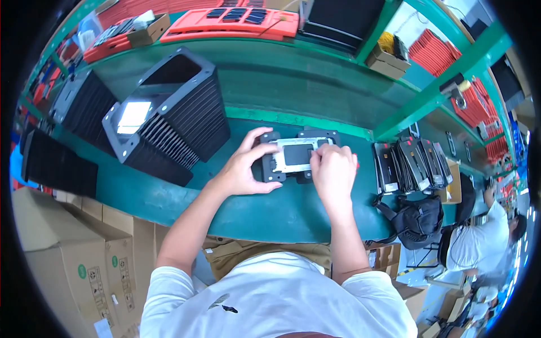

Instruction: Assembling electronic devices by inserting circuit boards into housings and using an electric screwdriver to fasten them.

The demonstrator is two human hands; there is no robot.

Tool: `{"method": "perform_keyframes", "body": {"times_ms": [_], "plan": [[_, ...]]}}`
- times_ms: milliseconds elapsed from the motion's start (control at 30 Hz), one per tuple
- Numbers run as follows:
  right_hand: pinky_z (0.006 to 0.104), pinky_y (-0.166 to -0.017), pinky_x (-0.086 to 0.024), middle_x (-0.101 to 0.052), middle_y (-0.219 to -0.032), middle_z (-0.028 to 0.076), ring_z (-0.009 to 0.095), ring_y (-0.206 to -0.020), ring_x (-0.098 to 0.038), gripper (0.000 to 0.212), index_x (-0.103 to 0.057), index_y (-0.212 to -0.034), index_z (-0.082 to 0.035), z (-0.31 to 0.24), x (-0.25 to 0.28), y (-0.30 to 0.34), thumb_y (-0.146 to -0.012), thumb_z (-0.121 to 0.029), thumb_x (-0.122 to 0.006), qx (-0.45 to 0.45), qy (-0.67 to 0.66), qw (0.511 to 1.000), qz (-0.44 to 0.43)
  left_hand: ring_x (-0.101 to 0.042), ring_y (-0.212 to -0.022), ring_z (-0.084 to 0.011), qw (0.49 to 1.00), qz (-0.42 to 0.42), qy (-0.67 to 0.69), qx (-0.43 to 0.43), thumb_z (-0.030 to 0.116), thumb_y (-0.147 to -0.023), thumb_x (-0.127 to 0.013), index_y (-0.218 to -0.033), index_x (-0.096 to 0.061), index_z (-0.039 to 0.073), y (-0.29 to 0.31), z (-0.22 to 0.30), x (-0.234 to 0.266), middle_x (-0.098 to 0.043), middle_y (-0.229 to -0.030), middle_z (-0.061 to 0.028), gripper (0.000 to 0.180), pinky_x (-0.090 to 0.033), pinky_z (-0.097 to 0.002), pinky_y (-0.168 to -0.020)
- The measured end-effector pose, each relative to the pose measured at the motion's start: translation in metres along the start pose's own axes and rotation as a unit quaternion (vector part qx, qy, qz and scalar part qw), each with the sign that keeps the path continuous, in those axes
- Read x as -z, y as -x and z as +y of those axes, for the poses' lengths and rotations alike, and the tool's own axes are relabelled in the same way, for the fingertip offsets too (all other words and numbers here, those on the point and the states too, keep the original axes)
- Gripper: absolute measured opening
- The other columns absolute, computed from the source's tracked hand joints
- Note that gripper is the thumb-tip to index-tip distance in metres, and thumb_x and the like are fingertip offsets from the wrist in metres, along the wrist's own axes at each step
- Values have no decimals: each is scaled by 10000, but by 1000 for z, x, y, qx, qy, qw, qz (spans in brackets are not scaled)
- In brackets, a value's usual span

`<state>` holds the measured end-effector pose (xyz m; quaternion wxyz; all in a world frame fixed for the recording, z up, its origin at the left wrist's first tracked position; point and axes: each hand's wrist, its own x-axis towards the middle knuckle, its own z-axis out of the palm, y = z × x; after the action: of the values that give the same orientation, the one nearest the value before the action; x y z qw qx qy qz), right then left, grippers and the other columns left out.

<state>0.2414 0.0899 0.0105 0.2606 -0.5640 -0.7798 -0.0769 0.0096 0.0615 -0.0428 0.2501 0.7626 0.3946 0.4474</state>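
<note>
A phone housing (296, 155) with a silver rim and a dark grey middle lies in a black block-cornered fixture (313, 134) on the green bench. My left hand (242, 169) wraps round the fixture's left end, thumb at the near corner and fingers at the far one. Over the housing's right end, my right hand (335, 169) has its fingers drawn together in a pinch. Whatever is between those fingertips is hidden. A bit of red shows just beyond the right hand's outer edge.
Tall black slotted racks (191, 112) stand at the left. Dark flat pieces (414, 163) are stacked at right, near a black bag (414, 219). A green post (439, 84) and a shelf with red trays (236, 25) rise behind. Another person (479, 242) works at far right.
</note>
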Motion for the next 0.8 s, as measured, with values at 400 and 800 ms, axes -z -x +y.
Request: {"method": "perform_keyframes", "body": {"times_ms": [400,800], "plan": [[464,-811,-533,-711,-886,147,338,-880,-679,115,-699,-953,-38,167,6,41,-863,-109,-712,-92,41,987,123,-471,-1404,-399,994,84,-65,-23,462,-827,-762,-1436,-521,-24,2,10,8,-429,-1521,-233,816,-390,-508,-1163],[426,-611,-553,-721,-841,162,316,-704,-712,290,-714,-1155,-51,127,69,64,-866,-70,-697,-160,-80,970,163,-576,-1227,-334,962,128,240,19,268,-941,-667,-1362,-499,-43,26,80,-75,-532,-1329,-215,550,-481,-471,-1048]]}}
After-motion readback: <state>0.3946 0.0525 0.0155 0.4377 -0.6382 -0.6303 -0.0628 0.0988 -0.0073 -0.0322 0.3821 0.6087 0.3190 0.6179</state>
